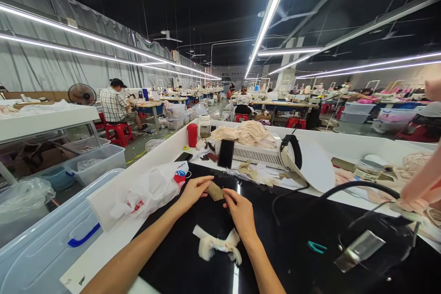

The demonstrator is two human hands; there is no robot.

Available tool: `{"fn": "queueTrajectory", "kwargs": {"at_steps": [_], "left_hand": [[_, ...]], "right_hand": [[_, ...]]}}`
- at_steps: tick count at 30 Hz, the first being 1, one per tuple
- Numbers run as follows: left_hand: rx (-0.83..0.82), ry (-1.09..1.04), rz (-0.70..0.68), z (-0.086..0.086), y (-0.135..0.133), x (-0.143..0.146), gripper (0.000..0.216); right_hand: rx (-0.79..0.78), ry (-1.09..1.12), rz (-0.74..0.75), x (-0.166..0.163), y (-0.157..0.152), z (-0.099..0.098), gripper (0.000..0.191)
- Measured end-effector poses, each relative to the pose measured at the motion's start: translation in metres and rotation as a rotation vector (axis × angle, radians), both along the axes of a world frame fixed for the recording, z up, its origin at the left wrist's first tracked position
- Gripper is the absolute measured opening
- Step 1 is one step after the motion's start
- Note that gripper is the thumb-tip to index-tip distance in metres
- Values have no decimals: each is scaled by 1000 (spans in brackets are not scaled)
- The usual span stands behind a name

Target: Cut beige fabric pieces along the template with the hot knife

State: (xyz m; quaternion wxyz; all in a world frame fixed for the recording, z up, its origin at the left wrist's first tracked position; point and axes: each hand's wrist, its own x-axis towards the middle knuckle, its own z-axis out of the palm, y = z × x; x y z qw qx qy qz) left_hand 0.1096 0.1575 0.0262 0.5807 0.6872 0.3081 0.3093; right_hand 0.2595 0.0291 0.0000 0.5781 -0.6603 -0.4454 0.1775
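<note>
My left hand [193, 191] and my right hand [241, 211] meet over the black work surface [289, 239]. Both pinch a small tan piece of fabric [215, 191] between their fingertips, the left at its left edge and the right at its lower right. A crumpled cream fabric scrap [217, 245] lies on the black surface just in front of my right wrist.
A white plastic bag [151, 190] lies left of my hands. Behind are a phone [226, 153] propped on a white box, a pile of beige fabric [246, 133], a red cup [192, 134], teal snips [316, 246] and a black cable. Seated workers fill the hall.
</note>
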Motion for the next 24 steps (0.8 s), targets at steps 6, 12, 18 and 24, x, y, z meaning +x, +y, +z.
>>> {"fn": "queueTrajectory", "kwargs": {"at_steps": [6,12,18,24], "left_hand": [[32,5,10,-2,5,-3,41],[102,68,30,-5,14,-1,36],[258,186,57,-6,23,-1,28],[500,265,115,1,27,-4,55]], "right_hand": [[19,17,-13,0,5,-10,42],[56,-50,-75,4,4,-13,39],[59,-183,-108,9,6,-20,38],[-22,-367,-61,10,10,-34,40]]}}
